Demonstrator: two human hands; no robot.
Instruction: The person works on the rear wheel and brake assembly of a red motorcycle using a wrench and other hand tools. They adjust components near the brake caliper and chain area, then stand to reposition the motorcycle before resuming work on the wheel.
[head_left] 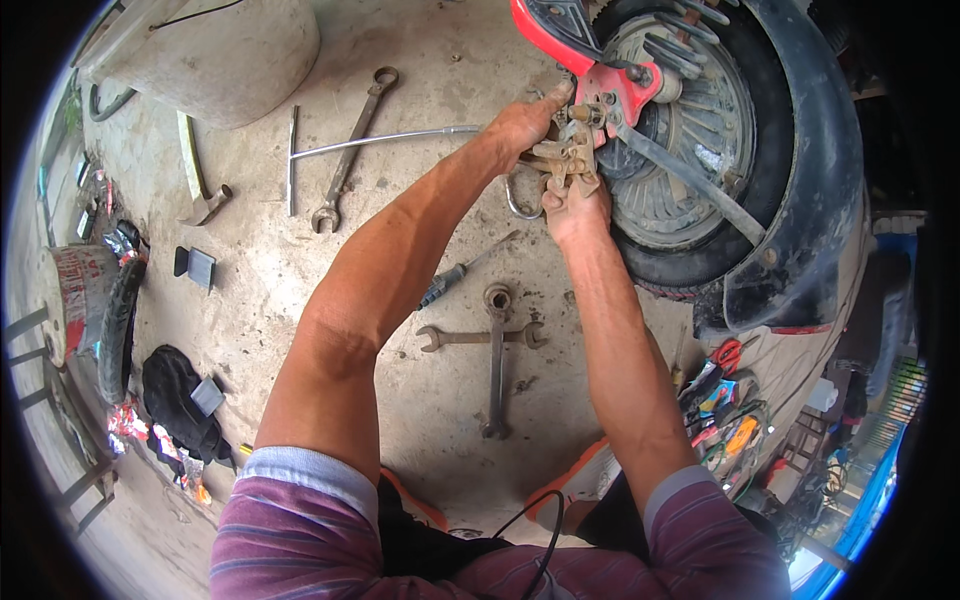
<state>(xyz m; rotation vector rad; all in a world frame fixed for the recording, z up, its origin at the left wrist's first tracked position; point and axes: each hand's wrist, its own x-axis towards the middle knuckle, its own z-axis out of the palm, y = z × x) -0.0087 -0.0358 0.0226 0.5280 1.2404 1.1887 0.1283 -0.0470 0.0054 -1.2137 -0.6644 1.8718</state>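
A dirty, greasy metal bracket-like part (572,155) sits beside the wheel hub at the upper right. My left hand (525,125) closes on its upper left side, fingers partly hidden. From below, my right hand (580,208) grips its lower end, thumb upward. Just right of the part are a metal arm (690,180) and a red frame piece (628,95), in front of a spoked-pattern wheel (665,215) with a black tyre. A curved metal piece (521,200) shows under the part, between my hands. A T-handle wrench (370,142) stretches from the left toward my left wrist.
On the concrete floor lie a large combination wrench (350,150), a hammer (205,200), a screwdriver (445,284) and two crossed wrenches (482,338). A pale tub (215,70) stands at the upper left, black cloth (180,400) lower left. Mixed tools (725,400) lie at lower right.
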